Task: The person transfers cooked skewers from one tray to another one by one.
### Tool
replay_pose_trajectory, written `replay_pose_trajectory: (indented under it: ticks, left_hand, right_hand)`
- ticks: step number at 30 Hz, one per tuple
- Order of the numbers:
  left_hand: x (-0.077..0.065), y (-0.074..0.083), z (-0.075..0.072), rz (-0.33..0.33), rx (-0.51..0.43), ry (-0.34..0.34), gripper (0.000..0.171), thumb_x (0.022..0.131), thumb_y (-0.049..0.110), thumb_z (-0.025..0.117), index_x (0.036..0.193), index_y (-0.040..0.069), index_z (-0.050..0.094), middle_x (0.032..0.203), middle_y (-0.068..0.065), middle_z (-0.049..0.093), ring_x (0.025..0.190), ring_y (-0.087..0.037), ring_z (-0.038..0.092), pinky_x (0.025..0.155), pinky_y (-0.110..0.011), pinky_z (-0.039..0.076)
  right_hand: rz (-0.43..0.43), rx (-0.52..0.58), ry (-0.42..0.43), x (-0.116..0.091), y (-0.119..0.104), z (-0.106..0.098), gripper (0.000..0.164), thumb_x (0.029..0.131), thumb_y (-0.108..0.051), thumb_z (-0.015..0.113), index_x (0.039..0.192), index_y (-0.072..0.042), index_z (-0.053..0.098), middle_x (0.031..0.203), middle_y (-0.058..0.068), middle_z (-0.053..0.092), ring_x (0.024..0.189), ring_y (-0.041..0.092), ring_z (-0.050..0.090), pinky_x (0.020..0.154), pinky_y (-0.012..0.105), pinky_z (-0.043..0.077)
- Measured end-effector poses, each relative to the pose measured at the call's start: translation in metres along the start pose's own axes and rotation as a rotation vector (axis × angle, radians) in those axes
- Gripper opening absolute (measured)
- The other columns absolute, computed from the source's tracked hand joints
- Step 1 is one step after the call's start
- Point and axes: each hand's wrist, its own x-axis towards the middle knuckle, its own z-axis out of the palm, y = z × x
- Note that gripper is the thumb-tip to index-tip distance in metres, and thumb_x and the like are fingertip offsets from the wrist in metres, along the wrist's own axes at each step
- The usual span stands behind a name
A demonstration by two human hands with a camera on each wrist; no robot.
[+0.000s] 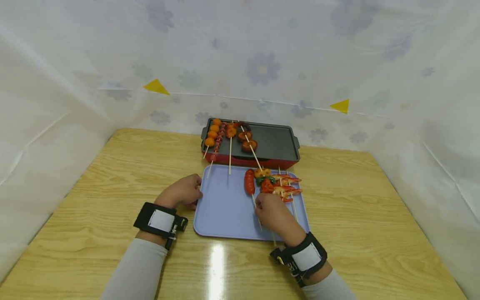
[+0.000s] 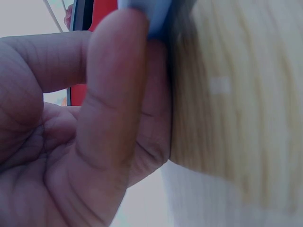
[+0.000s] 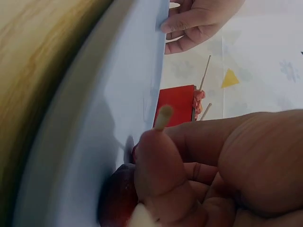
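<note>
My left hand (image 1: 183, 191) pinches the left rim of a lavender tray (image 1: 221, 212); in the left wrist view the thumb (image 2: 116, 85) lies over the rim. My right hand (image 1: 275, 212) is low over the tray's right half, pinching the stick of a sausage skewer (image 1: 249, 181). That stick's end (image 3: 164, 116) pokes out past the thumb in the right wrist view. Right beside the hand lies a vegetable skewer (image 1: 267, 185) with yellow, green and red pieces, its lower part hidden under the hand. Shrimp skewers (image 1: 286, 180) lie along the tray's right side.
Behind the tray stands a red and black grill (image 1: 275, 139). On its left half are an orange ball skewer (image 1: 212, 133), a thin red meat skewer (image 1: 218, 143), a short orange-red skewer (image 1: 231, 132) and a mushroom skewer (image 1: 249, 145), some sticks overhanging the tray.
</note>
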Motion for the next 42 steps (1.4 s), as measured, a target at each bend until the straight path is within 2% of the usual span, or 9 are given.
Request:
replay_pose_trajectory:
  ticks: [10,17,24,28,29,31,35,39,42]
  left_hand:
    - [0.0,-0.002,0.0,0.003,0.015,-0.002,0.034,0.088,-0.002,0.054,0.121,-0.008,0.048,0.08,-0.013,0.058,0.058,-0.02,0.061,0.054,-0.029,0.051]
    - [0.0,0.0,0.001,0.008,-0.003,-0.012,0.035,0.089,-0.002,0.054,0.123,-0.008,0.047,0.081,-0.013,0.058,0.059,-0.02,0.06,0.054,-0.029,0.052]
    - [-0.001,0.0,0.0,-0.004,-0.011,-0.01,0.032,0.088,-0.001,0.054,0.119,-0.007,0.048,0.08,-0.013,0.057,0.058,-0.02,0.059,0.053,-0.028,0.051]
    - [-0.001,0.0,0.0,-0.007,-0.008,-0.008,0.033,0.088,-0.001,0.055,0.12,-0.007,0.048,0.08,-0.013,0.057,0.058,-0.019,0.059,0.053,-0.028,0.051]
    - [-0.001,0.001,-0.001,-0.007,-0.005,-0.007,0.034,0.088,-0.001,0.055,0.12,-0.007,0.048,0.08,-0.013,0.057,0.058,-0.019,0.06,0.053,-0.028,0.051]
    - [-0.001,0.001,-0.001,-0.008,-0.005,-0.009,0.034,0.088,-0.002,0.054,0.121,-0.007,0.047,0.081,-0.013,0.057,0.059,-0.02,0.06,0.053,-0.029,0.051]
    - [-0.001,0.001,-0.001,-0.013,-0.005,-0.009,0.035,0.087,-0.002,0.054,0.121,-0.007,0.048,0.082,-0.013,0.057,0.06,-0.02,0.06,0.054,-0.029,0.052]
    - [0.0,0.001,-0.001,-0.01,0.003,-0.011,0.035,0.087,-0.002,0.054,0.121,-0.007,0.048,0.083,-0.013,0.058,0.06,-0.02,0.06,0.054,-0.029,0.052]
    - [0.0,0.0,-0.001,-0.016,0.002,-0.012,0.035,0.088,-0.001,0.055,0.122,-0.007,0.048,0.084,-0.014,0.058,0.06,-0.02,0.06,0.054,-0.029,0.052]
  right_hand:
    - [0.104,0.002,-0.007,-0.005,0.007,-0.008,0.006,0.086,0.002,0.063,0.083,-0.002,0.06,0.064,0.003,0.054,0.053,0.015,0.051,0.048,0.028,0.041]
    - [0.129,-0.002,-0.013,-0.007,0.01,-0.012,0.008,0.088,-0.006,0.069,0.084,-0.004,0.062,0.065,0.002,0.056,0.053,0.014,0.054,0.049,0.028,0.044]
    - [-0.025,-0.05,0.19,-0.013,0.008,-0.033,0.014,0.092,-0.018,0.07,0.093,-0.006,0.063,0.072,0.004,0.051,0.062,0.019,0.047,0.054,0.032,0.037]
    - [-0.137,-0.07,0.315,-0.014,0.009,-0.039,0.03,0.092,-0.021,0.071,0.114,-0.001,0.065,0.103,0.015,0.063,0.091,0.029,0.06,0.072,0.042,0.052]
    - [-0.155,-0.093,0.329,-0.014,0.009,-0.04,0.039,0.093,-0.024,0.071,0.123,-0.001,0.062,0.119,0.02,0.061,0.107,0.033,0.059,0.082,0.048,0.052]
    - [-0.171,-0.187,0.34,-0.015,0.01,-0.04,0.067,0.093,-0.035,0.07,0.146,-0.003,0.045,0.153,0.022,0.036,0.14,0.039,0.034,0.105,0.06,0.037]
    - [-0.17,-0.365,0.323,-0.016,0.011,-0.037,0.097,0.093,-0.065,0.049,0.16,-0.017,-0.002,0.162,0.014,-0.022,0.146,0.037,-0.021,0.109,0.072,0.0]
    - [-0.168,-0.391,0.333,-0.018,0.011,-0.036,0.096,0.091,-0.074,0.029,0.158,-0.021,-0.014,0.159,0.011,-0.031,0.144,0.033,-0.028,0.108,0.073,-0.006]
    - [-0.162,-0.382,0.341,-0.019,0.01,-0.037,0.095,0.092,-0.071,0.032,0.158,-0.021,-0.014,0.159,0.012,-0.03,0.145,0.034,-0.027,0.108,0.073,-0.003]
